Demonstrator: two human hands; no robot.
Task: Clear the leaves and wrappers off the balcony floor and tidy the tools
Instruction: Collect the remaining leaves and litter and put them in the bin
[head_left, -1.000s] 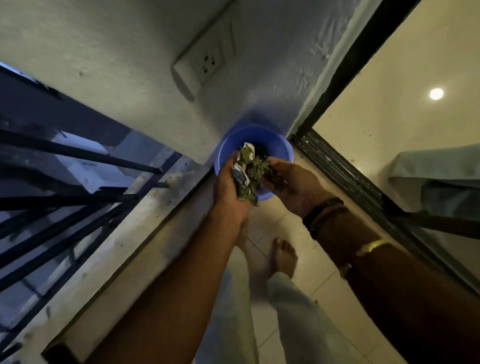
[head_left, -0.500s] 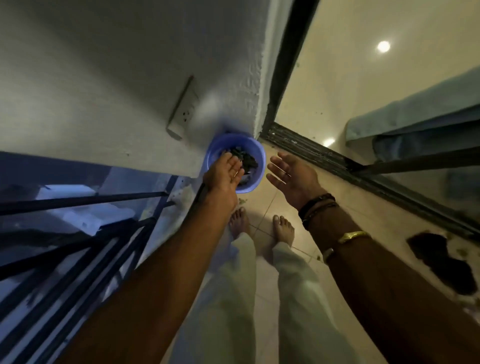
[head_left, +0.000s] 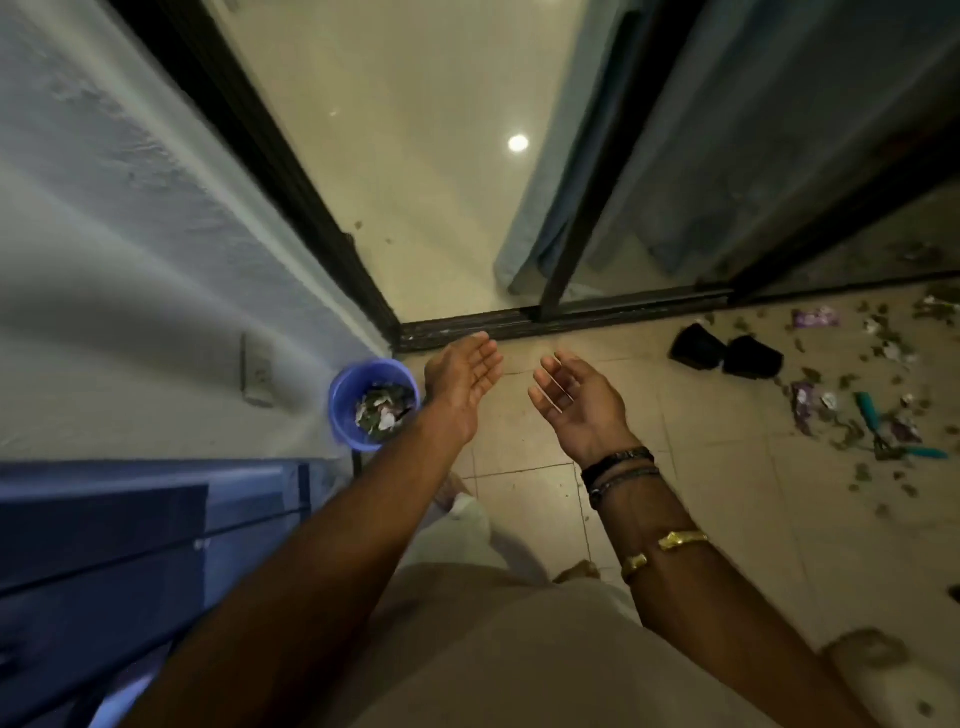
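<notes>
both hands were empty here. left hand and right hand were held palm-up over the tiles, fingers loose and spread, gripping nothing. the blue bucket sat on the floor against the wall, just beside the left forearm, with a pile of leaves and wrappers inside.

most of the mess was well off to the right: loose leaves all over the tiles, a purple wrapper near the door track, two black pots that looked tipped over, and teal-handled cutters lying right in the thick of the litter.

what i'd worry about: the bucket was so close to that left arm that one careless swing could tip it and dump the lot out. bigger one imo — the cutters sat in among the leaves, so scooping a handful without looking could mean grabbing the blades. i couldn't tell if the blades were closed. a few specks also lay past the door track on the indoor floor, and shuffling feet could drag more in — light wrappers especially.
</notes>
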